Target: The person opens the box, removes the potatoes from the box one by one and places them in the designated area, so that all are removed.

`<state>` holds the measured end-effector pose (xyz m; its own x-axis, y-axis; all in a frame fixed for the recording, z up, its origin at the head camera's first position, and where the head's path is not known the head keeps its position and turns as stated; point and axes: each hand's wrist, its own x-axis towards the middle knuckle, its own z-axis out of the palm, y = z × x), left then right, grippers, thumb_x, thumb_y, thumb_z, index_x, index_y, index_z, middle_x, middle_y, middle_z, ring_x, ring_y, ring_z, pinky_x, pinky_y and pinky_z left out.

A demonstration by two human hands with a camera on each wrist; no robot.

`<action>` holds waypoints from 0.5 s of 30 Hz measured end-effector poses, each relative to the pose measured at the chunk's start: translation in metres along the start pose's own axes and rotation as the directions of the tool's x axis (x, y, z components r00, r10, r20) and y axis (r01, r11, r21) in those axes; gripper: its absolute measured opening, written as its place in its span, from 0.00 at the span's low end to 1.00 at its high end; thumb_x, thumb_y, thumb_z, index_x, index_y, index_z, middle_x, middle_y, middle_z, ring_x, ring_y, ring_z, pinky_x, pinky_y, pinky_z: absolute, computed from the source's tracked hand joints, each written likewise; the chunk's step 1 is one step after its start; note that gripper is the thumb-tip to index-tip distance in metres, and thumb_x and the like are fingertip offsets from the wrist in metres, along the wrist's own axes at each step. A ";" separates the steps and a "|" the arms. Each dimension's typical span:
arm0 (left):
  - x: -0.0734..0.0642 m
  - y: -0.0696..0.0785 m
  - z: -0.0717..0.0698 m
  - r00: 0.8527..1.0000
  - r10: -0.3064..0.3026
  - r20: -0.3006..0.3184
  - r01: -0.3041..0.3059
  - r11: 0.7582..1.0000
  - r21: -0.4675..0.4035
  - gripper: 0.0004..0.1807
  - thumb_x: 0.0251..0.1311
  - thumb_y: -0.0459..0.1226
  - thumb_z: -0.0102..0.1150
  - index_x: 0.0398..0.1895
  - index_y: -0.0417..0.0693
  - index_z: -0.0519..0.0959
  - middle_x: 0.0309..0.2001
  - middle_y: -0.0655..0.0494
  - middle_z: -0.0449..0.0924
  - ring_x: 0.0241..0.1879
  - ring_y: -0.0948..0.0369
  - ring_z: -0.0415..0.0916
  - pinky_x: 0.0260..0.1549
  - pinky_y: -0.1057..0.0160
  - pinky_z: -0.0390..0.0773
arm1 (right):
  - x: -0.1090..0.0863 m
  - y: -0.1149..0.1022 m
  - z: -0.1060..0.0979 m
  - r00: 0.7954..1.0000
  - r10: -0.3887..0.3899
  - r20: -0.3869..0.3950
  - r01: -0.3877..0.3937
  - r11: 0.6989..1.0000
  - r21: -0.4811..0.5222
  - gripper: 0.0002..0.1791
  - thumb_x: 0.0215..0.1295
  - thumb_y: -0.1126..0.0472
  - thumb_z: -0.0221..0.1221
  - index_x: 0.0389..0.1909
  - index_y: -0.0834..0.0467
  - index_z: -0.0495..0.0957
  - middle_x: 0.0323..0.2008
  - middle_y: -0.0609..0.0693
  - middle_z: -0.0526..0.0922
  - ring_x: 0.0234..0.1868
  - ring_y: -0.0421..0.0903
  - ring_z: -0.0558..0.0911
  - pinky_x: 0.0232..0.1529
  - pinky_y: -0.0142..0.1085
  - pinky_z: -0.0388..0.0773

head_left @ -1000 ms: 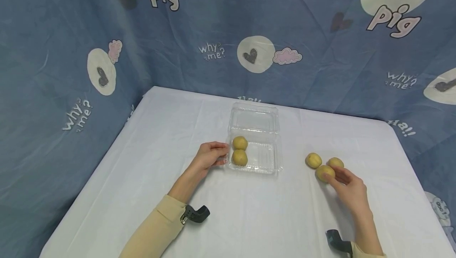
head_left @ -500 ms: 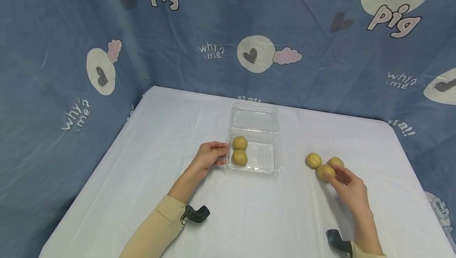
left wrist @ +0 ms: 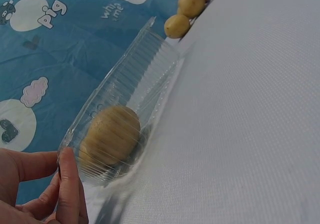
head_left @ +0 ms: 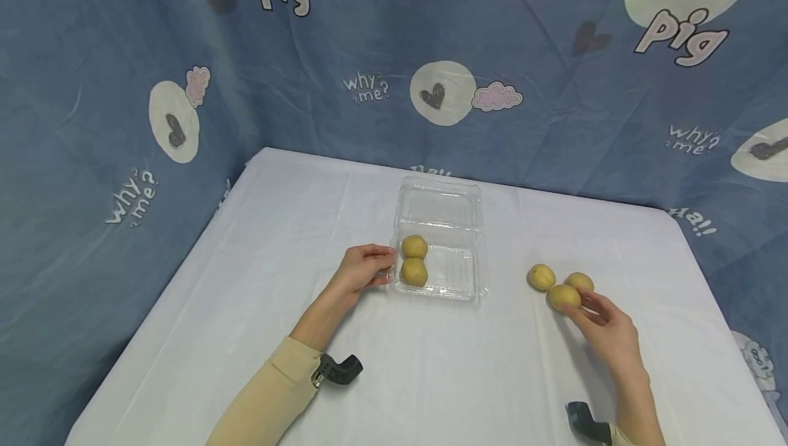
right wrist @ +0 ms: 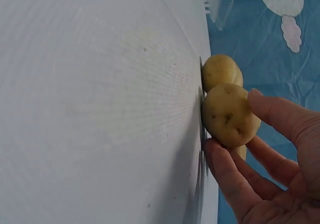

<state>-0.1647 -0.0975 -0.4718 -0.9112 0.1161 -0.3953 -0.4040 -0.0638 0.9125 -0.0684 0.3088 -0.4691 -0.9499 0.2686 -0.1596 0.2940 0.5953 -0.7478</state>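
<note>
A clear plastic clamshell container (head_left: 452,271) lies with its lid folded back, and two potatoes (head_left: 414,272) sit along its left side. My left hand (head_left: 363,270) pinches the container's left rim between thumb and fingers, as the left wrist view also shows. Off to the right, my right hand (head_left: 609,336) has its thumb and fingers about the front potato (right wrist: 230,115) of a group of three. That potato rests on the table. Behind it are a potato (head_left: 542,277) on the left and another potato (head_left: 580,282) on the right, partly covered by the fingers in the right wrist view.
A white cloth covers the table (head_left: 443,371). Blue printed curtain (head_left: 345,35) hangs behind and on the left. A dark wrist-camera mount (head_left: 341,369) juts from the left sleeve, and another dark mount (head_left: 587,422) from the right.
The front potato has shifted very slightly to the right, along with my right hand and wrist. My left hand and the container stay in place.
</note>
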 end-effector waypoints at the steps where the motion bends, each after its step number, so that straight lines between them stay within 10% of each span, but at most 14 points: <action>1: 0.000 0.000 0.000 1.000 0.001 0.001 -0.001 1.000 0.001 0.15 0.64 0.33 0.62 0.52 0.35 0.78 0.42 0.45 0.80 0.36 0.61 0.77 0.33 0.66 0.83 | -0.001 0.000 0.000 1.000 0.006 -0.004 -0.006 1.000 0.000 0.40 0.67 0.41 0.59 0.70 0.64 0.62 0.63 0.68 0.69 0.61 0.68 0.71 0.57 0.62 0.69; 4: 0.000 -0.001 -0.001 1.000 0.001 -0.002 -0.001 1.000 -0.002 0.15 0.64 0.33 0.63 0.51 0.35 0.78 0.41 0.45 0.80 0.36 0.61 0.77 0.33 0.66 0.83 | -0.003 0.002 0.000 1.000 0.014 -0.026 -0.014 1.000 0.003 0.39 0.67 0.43 0.59 0.69 0.63 0.64 0.63 0.67 0.70 0.59 0.67 0.72 0.55 0.59 0.72; 11: 0.001 -0.001 -0.001 1.000 0.004 -0.003 -0.005 1.000 -0.015 0.14 0.63 0.32 0.63 0.50 0.35 0.79 0.40 0.46 0.80 0.34 0.62 0.77 0.33 0.66 0.83 | -0.005 0.005 -0.003 0.997 0.007 -0.082 -0.009 1.000 -0.015 0.34 0.67 0.45 0.61 0.66 0.62 0.69 0.59 0.64 0.75 0.55 0.61 0.78 0.35 0.18 0.71; 15: 0.001 -0.001 -0.002 1.000 0.000 -0.001 0.000 1.000 -0.012 0.14 0.63 0.33 0.63 0.50 0.36 0.79 0.39 0.47 0.80 0.35 0.61 0.77 0.33 0.66 0.83 | -0.007 0.005 -0.004 0.996 0.035 -0.080 -0.037 0.999 -0.022 0.34 0.66 0.45 0.62 0.66 0.62 0.70 0.57 0.64 0.77 0.48 0.49 0.82 0.34 0.17 0.71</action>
<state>-0.1657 -0.0989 -0.4736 -0.9112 0.1151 -0.3955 -0.4050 -0.0752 0.9112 -0.0602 0.3129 -0.4690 -0.9277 0.3486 -0.1338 0.3309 0.6014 -0.7273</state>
